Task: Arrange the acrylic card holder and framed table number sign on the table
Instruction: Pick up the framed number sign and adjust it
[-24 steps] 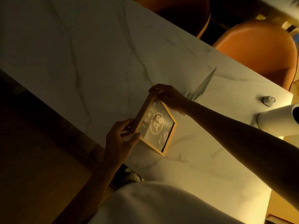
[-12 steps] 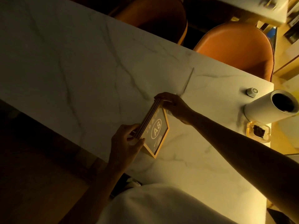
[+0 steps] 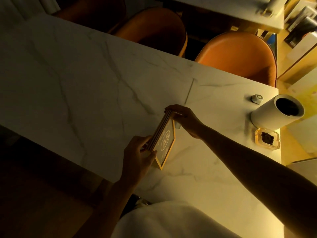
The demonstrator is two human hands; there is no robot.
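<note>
The framed table number sign, a wooden frame with a dark face reading "A8", stands nearly upright on the white marble table. My left hand grips its near lower corner. My right hand holds its far top corner. Just beyond my right hand stands the clear acrylic card holder, seen edge-on as a thin pale line; its base is hidden behind my right hand.
A white cylinder with a dark opening lies at the right end of the table, beside a small white round device and a glass ashtray. Orange chairs line the far side. The near table edge runs diagonally at left.
The frame has tipped up from a tilted, face-visible pose to nearly vertical, with both hands still on it. The acrylic holder now shows edge-on. The view has shifted and shows more of the table's right end.
</note>
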